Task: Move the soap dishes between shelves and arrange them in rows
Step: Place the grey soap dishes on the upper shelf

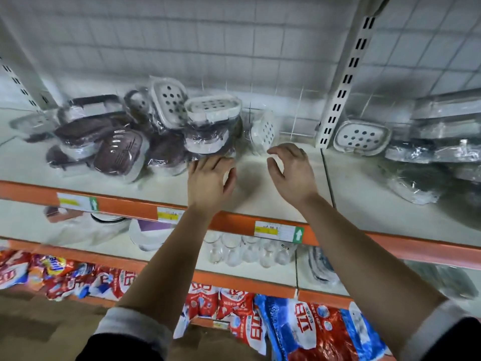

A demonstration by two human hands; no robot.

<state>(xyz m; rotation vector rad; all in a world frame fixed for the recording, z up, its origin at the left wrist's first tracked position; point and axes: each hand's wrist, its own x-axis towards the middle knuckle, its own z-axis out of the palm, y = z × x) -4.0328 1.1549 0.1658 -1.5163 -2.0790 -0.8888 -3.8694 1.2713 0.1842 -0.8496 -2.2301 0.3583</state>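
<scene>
Wrapped soap dishes (125,142) heaped at left on upper shelf (260,183), topmost white dish (213,109) flat, long axis left-right; left hand (210,175) palm-down, fingers loosely extended at heap's near edge, right hand (289,170) loosely curled, the 2 holding nothing.

Dim overhead light, motion blur throughout, wide-angle bending at the edges.
</scene>
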